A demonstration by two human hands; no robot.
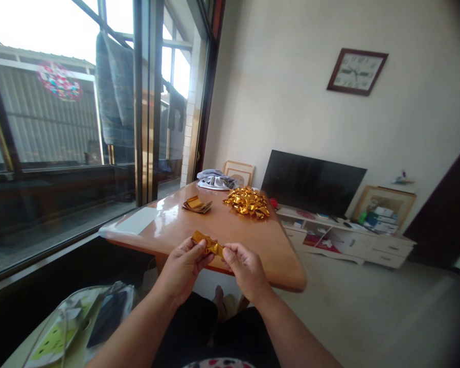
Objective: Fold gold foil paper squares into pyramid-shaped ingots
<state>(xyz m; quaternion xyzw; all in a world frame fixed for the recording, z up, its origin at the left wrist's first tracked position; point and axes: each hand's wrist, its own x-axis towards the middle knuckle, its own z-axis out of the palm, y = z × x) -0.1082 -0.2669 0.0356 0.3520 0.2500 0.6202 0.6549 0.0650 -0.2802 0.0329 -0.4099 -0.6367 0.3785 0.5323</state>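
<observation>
Glossy orange-brown tabletop point(233, 232) is carrying one heap of crumpled gold foil point(247, 202) and one small stack of flat gold foil point(197, 205). Two hands are working close together above its edge, the left hand point(182, 271) and right hand point(247, 271) each pinching one end of a single gold foil strip point(207, 244). Firm, even fingertip pressure is keeping it from slipping.
</observation>
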